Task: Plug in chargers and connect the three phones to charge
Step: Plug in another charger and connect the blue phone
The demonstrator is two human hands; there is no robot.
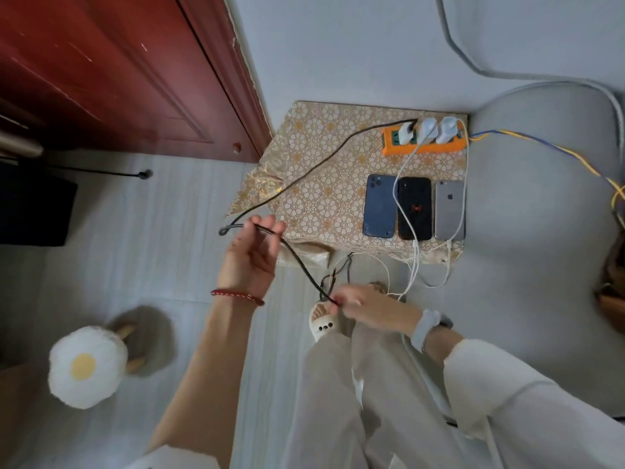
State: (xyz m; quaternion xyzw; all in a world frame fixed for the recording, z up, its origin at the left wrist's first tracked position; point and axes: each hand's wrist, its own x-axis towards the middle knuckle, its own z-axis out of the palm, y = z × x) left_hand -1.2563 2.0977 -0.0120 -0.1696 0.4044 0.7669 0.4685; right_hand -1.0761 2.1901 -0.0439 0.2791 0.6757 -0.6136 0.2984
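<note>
Head view looks down on a small desk [324, 157] draped in a gold-and-white floral patterned cloth, standing on pale grey floor beside a dark red wooden door [111, 72]. At the far right of the desk lies an orange power strip [422, 147] with three white charger plugs [425, 128] seated in it side by side. Nearer the front edge, three phones lie face down in a row, touching or nearly so: a dark blue phone [380, 206] on the left, a black phone with a small red emblem [415, 208] in the middle, and a silver-grey phone [449, 209] on the right. Two white cables [402, 170] run from the plugs across the phones and hang over the front edge; whether their ends sit in the phones' ports cannot be told.

A black charging cable [304, 176] leaves the leftmost plug, crosses the cloth and drops off the desk's left corner, looping back through the air. The left hand [252, 253], with a red braided bracelet [237, 296] at the wrist, is raised with fingers partly curled, pinching this black cable near its loop. The right hand [363, 308], with a grey band [426, 328] on the wrist, is lower, just above a cream slipper [323, 324], its fingertips closed on the same cable further along. A fried-egg shaped plush cushion [84, 365] sits on the floor at lower left.
</note>
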